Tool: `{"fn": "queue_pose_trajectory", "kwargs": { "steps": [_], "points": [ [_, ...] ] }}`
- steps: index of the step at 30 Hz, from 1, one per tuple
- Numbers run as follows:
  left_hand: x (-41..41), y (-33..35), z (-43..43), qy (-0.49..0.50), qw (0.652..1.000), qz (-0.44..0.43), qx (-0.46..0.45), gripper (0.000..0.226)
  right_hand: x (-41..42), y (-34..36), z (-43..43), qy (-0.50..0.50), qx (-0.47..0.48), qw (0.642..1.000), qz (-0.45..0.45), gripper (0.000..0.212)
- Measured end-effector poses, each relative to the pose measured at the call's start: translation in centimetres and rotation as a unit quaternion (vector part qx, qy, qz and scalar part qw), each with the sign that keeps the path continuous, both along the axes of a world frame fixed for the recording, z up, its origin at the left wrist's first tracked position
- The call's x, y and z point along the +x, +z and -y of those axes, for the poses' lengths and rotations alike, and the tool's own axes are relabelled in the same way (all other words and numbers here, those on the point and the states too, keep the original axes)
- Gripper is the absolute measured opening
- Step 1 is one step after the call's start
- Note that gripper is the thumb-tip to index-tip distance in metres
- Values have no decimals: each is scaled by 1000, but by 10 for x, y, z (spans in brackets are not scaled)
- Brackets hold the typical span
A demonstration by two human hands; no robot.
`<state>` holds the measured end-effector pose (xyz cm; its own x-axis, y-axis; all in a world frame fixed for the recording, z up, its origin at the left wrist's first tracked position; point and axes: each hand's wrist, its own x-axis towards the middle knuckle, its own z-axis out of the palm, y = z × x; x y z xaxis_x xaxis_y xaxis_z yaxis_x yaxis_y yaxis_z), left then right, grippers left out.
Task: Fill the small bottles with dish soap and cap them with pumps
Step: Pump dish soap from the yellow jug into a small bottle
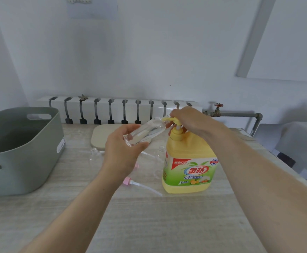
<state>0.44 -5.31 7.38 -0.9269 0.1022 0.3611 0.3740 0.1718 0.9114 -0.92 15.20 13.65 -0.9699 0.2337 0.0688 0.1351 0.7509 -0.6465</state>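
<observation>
A big yellow dish soap jug (188, 167) with a green and red label stands on the table right of centre. My right hand (189, 118) rests on top of its yellow pump head (174, 119), fingers curled over it. My left hand (123, 152) grips a small clear bottle (145, 131), tilted, with its mouth at the pump's nozzle. Two more clear empty bottles stand on the table: one (95, 156) left of my left hand, one (160, 159) beside the jug. A pink-capped pump with a white tube (140, 186) lies in front of the jug; another pink pump is partly hidden by my left hand.
A grey-green plastic tub (23, 154) with handle cutouts stands at the table's left. A beige flat lid or board (101, 137) lies at the back. A white radiator (120, 110) and a pipe with a valve (218, 109) run along the wall behind.
</observation>
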Motion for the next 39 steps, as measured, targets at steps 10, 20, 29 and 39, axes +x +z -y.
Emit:
{"fn": "queue_pose_trajectory", "kwargs": {
  "steps": [10, 20, 29, 39],
  "points": [
    [0, -7, 1, -17, 999, 39, 18, 42, 8, 7, -3, 22, -79, 997, 10, 68],
    [4, -12, 1, -69, 988, 126, 53, 43, 10, 7, -2, 31, -71, 997, 25, 102],
    [8, -18, -3, -141, 971, 183, 57, 40, 11, 7, 0, 32, -74, 997, 19, 98],
    [11, -17, -7, -150, 973, 173, 26, 42, 14, 8, 1, 23, -70, 997, 15, 94]
  ]
}}
